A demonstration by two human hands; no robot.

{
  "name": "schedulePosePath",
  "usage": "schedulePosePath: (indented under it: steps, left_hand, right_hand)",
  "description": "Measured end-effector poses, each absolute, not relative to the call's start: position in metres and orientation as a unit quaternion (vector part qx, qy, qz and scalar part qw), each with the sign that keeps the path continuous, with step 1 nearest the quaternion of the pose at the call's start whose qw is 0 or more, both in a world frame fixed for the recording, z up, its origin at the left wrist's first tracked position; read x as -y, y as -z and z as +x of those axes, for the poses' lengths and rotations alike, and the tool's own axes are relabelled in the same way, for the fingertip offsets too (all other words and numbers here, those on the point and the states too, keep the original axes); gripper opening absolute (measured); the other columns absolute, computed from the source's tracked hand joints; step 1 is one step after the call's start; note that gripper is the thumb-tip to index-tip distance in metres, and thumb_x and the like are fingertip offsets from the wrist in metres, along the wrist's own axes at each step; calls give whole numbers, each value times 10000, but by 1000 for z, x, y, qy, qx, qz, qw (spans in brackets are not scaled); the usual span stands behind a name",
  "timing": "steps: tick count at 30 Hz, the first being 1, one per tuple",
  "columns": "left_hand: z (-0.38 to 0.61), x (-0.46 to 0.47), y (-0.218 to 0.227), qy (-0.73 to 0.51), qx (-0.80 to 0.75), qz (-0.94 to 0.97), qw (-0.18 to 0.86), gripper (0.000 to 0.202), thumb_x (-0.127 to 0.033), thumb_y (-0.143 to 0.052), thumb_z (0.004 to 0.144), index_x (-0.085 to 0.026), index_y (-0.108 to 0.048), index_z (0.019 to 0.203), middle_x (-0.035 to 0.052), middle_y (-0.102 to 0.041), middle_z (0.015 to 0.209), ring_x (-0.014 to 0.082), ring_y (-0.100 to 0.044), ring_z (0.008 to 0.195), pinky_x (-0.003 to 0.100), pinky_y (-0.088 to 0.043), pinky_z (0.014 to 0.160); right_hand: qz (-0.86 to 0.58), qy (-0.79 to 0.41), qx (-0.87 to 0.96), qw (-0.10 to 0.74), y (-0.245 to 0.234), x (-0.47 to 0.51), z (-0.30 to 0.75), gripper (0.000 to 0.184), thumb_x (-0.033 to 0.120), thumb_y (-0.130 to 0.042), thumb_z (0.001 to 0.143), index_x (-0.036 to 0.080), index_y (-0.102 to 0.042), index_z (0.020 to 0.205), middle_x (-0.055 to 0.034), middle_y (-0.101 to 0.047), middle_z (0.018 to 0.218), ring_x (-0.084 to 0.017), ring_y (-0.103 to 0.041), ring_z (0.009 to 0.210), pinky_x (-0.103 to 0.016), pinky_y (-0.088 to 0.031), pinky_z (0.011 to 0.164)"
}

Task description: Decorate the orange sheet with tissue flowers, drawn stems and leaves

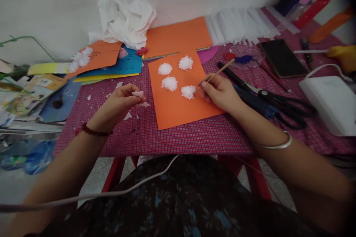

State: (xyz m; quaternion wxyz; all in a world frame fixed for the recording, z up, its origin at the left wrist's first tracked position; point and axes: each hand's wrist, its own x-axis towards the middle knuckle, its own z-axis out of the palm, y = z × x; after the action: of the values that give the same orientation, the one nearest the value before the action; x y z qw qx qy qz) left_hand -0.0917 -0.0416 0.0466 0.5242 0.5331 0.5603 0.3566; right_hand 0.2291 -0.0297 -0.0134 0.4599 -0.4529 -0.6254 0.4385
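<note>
The right hand's grip (221,90) covers part of the thin stick (226,66). The left hand's grip (122,100) partly hides a pale scrap (138,94). The booklet (33,95) carries print too blurred to read. The view's right edge cuts off the white box (330,103).

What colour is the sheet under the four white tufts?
Orange: the sheet shows plainly in the head view.

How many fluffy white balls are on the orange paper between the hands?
4: an upper-left ball, an upper-right ball, a ball below the first, and a lower-right ball by the stick. More could hide behind the right hand.
</note>
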Motion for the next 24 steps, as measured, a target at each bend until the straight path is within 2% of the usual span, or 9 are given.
schedulePosePath:
  steps: [2,5,8,11,13,16,20,22,24]
  left_hand:
    - [-84,40,-43,-340,-551,494,581,171,-172,-747,650,-205,-604,736,1,-658,712,111,-602,599,236,-512,553]
    - [-79,36,-36,-304,-551,462,625,145,-144,-705,642,-181,-657,774,46,-698,756,123,-626,607,219,-505,508]
    - [-78,33,-32,-297,-549,443,643,140,-154,-657,680,-173,-697,813,88,-733,816,159,-684,715,249,-575,611]
    - [-79,32,-31,-306,-547,435,646,148,-284,-616,794,-180,-716,826,109,-746,838,190,-707,769,303,-613,684]
    - [-80,34,-32,-302,-555,454,629,156,-321,-639,809,-186,-719,807,102,-746,833,192,-708,770,316,-618,700]
    - [-77,39,-34,-268,-566,518,582,85,-275,-733,765,-200,-734,803,79,-749,858,174,-697,755,305,-605,694]
    - [-59,42,-41,-227,-512,712,425,93,-307,-717,814,-230,-768,820,74,-734,1017,193,-678,916,307,-573,775]
    - [-44,42,-45,-211,-467,778,363,129,-321,-676,848,-238,-775,849,60,-723,965,194,-664,921,314,-556,796]
    - [-26,42,-48,-189,-443,798,362,149,-320,-649,863,-235,-771,882,38,-716,858,176,-650,810,304,-543,729]
  right_hand:
    - [-452,-438,628,457,13,30,229,219,399,-613,921,213,-538,834,35,-582,603,-80,-478,459,-256,-364,458]
    - [-444,-437,633,460,12,30,229,222,401,-602,928,207,-545,837,26,-579,611,-91,-487,490,-264,-377,486]
    - [-435,-437,637,462,11,30,230,245,424,-613,928,213,-547,820,20,-577,612,-102,-491,505,-269,-384,501]
    - [-435,-445,634,460,11,30,230,245,423,-639,920,225,-542,813,20,-570,613,-110,-478,503,-270,-378,492]
    - [-432,-448,632,462,11,30,229,239,410,-640,923,226,-535,813,17,-566,621,-114,-482,520,-269,-383,498]
    - [-423,-448,631,472,11,29,228,241,405,-620,936,226,-516,811,23,-556,626,-116,-507,559,-259,-394,520]
    - [-425,-460,618,475,12,25,227,231,393,-613,941,228,-510,815,29,-560,633,-118,-523,573,-248,-387,516]
    - [-424,-473,612,471,14,22,227,221,385,-612,944,227,-515,824,28,-577,641,-114,-513,550,-248,-381,508]
    - [-419,-483,608,470,16,20,228,208,382,-594,957,226,-518,841,28,-598,652,-107,-496,519,-251,-379,501]
